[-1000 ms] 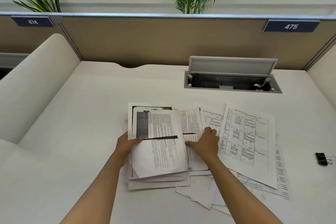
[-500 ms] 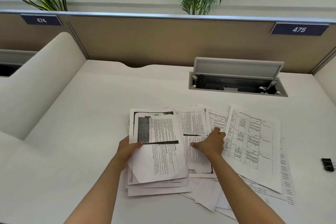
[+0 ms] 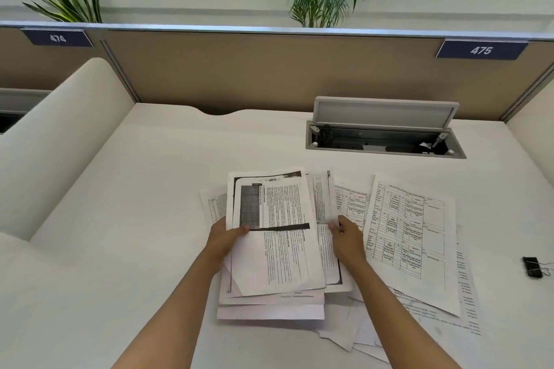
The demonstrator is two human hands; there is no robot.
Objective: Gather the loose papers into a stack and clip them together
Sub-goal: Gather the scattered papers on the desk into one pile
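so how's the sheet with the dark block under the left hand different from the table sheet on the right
The dark-block sheet carries a dark panel, a black bar and lines of text; the table sheet is a printed grid of boxes. The dark-block sheet tops the gathered pile, pinned by the left hand; the table sheet lies apart with no hand on it, right of the right hand. Both are white printed pages lying face up on the desk.

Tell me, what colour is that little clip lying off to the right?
Black, with thin wire handles; the binder clip shows only in the head view.
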